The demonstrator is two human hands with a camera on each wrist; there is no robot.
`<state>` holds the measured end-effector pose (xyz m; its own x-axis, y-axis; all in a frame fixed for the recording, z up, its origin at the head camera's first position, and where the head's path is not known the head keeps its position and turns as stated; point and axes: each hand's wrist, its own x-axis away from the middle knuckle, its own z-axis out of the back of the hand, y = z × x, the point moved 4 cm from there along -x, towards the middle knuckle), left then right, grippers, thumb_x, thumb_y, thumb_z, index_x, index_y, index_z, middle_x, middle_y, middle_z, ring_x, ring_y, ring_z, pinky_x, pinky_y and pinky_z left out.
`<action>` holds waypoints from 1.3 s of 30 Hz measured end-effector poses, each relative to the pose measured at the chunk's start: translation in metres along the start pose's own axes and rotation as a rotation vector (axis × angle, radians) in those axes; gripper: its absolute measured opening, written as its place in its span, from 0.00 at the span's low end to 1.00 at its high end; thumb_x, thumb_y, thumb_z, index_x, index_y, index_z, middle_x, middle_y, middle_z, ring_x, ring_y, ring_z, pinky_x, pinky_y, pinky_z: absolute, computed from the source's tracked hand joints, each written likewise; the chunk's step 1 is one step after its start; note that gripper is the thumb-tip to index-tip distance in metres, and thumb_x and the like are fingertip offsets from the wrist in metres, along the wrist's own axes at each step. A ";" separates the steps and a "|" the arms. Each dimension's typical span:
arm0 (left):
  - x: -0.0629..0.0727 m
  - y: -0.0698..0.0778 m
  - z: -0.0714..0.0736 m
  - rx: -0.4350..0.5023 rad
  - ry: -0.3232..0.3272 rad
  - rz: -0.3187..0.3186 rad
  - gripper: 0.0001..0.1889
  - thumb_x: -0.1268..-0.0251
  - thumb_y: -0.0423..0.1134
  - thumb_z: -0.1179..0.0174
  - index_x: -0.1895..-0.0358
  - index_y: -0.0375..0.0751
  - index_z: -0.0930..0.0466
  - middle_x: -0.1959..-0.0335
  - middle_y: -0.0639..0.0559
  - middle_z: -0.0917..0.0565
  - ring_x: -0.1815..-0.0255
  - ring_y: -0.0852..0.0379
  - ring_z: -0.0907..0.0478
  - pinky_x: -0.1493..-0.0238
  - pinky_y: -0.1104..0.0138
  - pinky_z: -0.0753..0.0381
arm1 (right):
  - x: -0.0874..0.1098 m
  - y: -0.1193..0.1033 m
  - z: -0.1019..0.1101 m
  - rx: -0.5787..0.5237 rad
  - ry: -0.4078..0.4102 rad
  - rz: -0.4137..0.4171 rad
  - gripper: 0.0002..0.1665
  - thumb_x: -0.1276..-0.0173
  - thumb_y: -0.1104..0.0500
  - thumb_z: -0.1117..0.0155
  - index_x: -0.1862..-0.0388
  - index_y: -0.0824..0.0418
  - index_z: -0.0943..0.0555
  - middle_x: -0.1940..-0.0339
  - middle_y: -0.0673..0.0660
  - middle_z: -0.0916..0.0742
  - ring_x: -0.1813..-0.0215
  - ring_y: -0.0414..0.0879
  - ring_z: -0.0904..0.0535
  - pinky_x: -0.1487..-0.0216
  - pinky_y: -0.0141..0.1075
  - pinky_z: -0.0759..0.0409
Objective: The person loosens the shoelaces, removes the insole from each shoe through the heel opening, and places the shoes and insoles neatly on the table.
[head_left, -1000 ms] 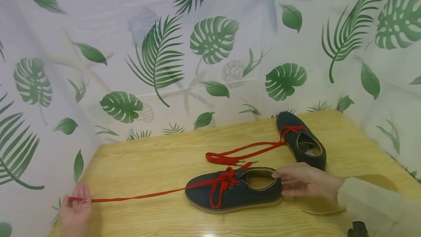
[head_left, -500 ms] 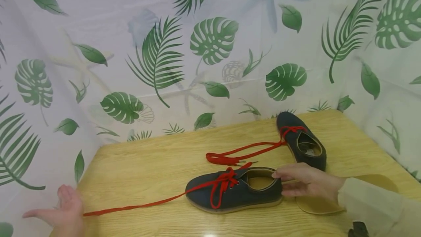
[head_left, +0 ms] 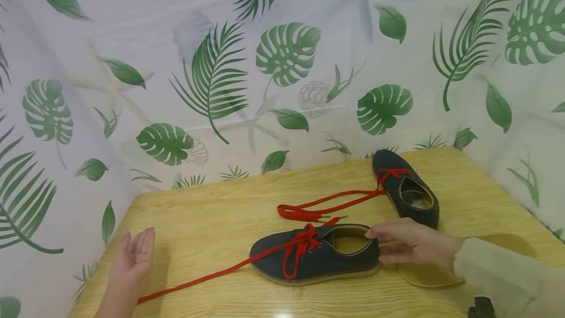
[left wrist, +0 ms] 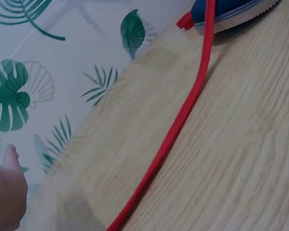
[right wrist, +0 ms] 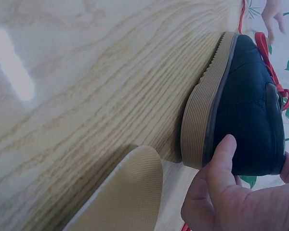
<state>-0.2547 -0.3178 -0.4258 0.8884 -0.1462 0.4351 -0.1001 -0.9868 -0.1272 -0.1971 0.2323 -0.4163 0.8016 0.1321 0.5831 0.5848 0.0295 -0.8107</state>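
Red lace (left wrist: 170, 137) slants across the dark shoe (head_left: 337, 265) onto the table (head_left: 198, 225), probably light and limp, best pinched near its free end by your left grip (head_left: 132, 263), relaxed and empty, while your right grip (head_left: 410, 242) holds the firmer-looking heel (right wrist: 250, 149).

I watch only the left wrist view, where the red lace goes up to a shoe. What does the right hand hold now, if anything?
Observer: In the head view, the right hand holds this shoe at its heel.
Operator: Thank you. My view cuts most of the left hand. How are its fingers?
Observer: In the head view they are loosely open and pinch nothing.
Operator: Understood. Is there also a second shoe, outside my view?
Observer: Yes, it stands farther back, toward the right side of the head view, and it has red laces too.
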 end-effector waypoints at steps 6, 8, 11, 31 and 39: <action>-0.008 -0.070 -0.015 -0.264 0.011 0.144 0.37 0.34 0.39 0.42 0.26 0.61 0.50 0.31 0.58 0.40 0.30 0.63 0.42 0.34 0.69 0.34 | 0.003 -0.002 0.002 -0.019 -0.059 0.033 0.05 0.33 0.59 0.39 0.64 0.56 0.15 0.58 0.53 0.22 0.62 0.45 0.23 0.59 0.38 0.16; -0.009 -0.092 -0.020 -0.364 -0.001 0.179 0.30 0.33 0.38 0.43 0.29 0.49 0.39 0.34 0.50 0.35 0.31 0.57 0.37 0.34 0.69 0.34 | 0.003 -0.003 0.002 -0.031 -0.090 0.048 0.07 0.31 0.59 0.40 0.64 0.56 0.15 0.59 0.52 0.21 0.62 0.45 0.23 0.58 0.38 0.17; -0.010 -0.120 -0.024 -0.544 -0.021 0.219 0.18 0.32 0.38 0.44 0.43 0.33 0.25 0.42 0.40 0.24 0.39 0.50 0.26 0.35 0.68 0.33 | 0.003 -0.003 0.001 -0.034 -0.104 0.053 0.07 0.31 0.59 0.40 0.64 0.56 0.15 0.60 0.52 0.20 0.62 0.44 0.22 0.58 0.38 0.16; -0.038 -0.212 -0.027 -1.670 -0.318 0.475 0.25 0.27 0.38 0.51 0.34 0.25 0.37 0.52 0.45 0.17 0.53 0.57 0.17 0.46 0.66 0.22 | -0.001 -0.001 0.000 -0.004 -0.014 -0.013 0.04 0.36 0.61 0.36 0.65 0.58 0.15 0.57 0.57 0.24 0.61 0.47 0.22 0.58 0.39 0.16; -0.045 -0.254 -0.032 -1.971 -0.396 0.555 0.22 0.31 0.44 0.45 0.46 0.27 0.24 0.60 0.46 0.14 0.61 0.58 0.16 0.54 0.66 0.17 | -0.003 -0.001 0.001 0.018 -0.025 -0.007 0.06 0.36 0.60 0.36 0.63 0.59 0.15 0.48 0.66 0.26 0.57 0.48 0.22 0.56 0.41 0.16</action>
<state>-0.2841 -0.0627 -0.3843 0.6029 -0.6302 0.4892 -0.3260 0.3651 0.8720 -0.1996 0.2326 -0.4175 0.7941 0.1567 0.5872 0.5877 0.0479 -0.8076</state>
